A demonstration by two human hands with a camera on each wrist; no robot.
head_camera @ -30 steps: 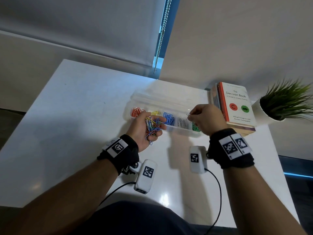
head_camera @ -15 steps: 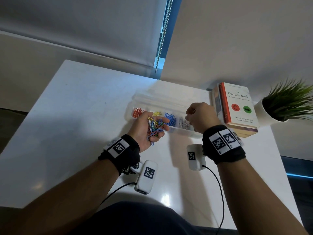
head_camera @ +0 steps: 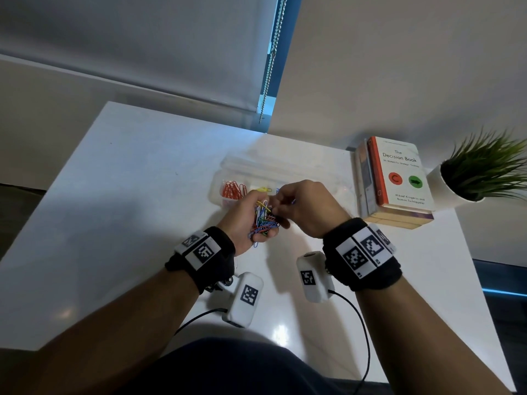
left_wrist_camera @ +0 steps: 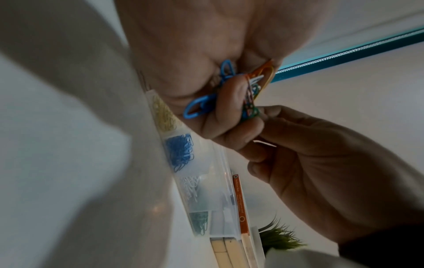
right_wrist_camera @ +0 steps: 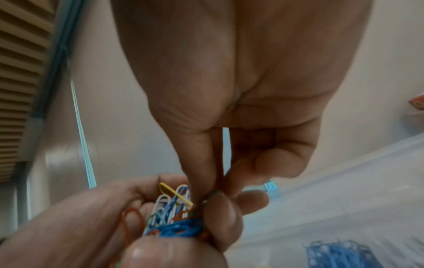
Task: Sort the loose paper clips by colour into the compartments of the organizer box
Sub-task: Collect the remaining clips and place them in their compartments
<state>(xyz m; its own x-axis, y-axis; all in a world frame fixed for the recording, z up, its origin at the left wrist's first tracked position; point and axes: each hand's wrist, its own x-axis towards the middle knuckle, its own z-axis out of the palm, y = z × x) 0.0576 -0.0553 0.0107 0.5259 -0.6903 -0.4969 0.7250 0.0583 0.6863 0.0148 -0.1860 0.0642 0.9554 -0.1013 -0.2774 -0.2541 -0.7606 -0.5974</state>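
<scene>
In the organizer box (head_camera: pixel 228 178) colours sit sorted, but your left hand (head_camera: pixel 245 220) cups mixed paper clips (head_camera: pixel 263 219), right hand (head_camera: pixel 308 206) pinching one.

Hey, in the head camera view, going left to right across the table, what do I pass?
Red paper clips in the organizer box → left hand holding the mixed clips → right hand → stack of books → potted plant.
</scene>
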